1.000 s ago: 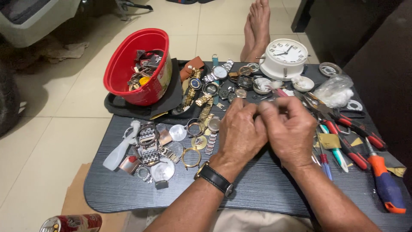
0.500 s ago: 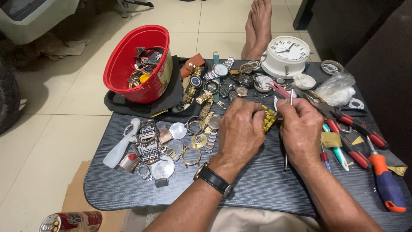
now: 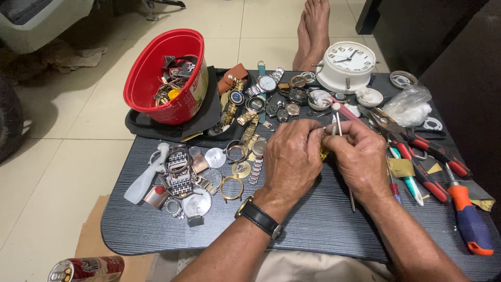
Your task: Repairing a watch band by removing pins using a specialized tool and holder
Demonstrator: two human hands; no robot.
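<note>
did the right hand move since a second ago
Yes. The right hand has lifted a thin metal tool upright toward the left hand, judged against the white clock.

We're looking at a home watch-repair corner: a low dark worktop (image 3: 313,230) sits on a pale tiled floor (image 3: 68,156), with bare feet (image 3: 313,31) stretched out beyond it. Loose watches (image 3: 261,89), a red tub (image 3: 162,78) of parts, a white clock (image 3: 347,65) and pliers (image 3: 417,146) crowd the surface.
</note>
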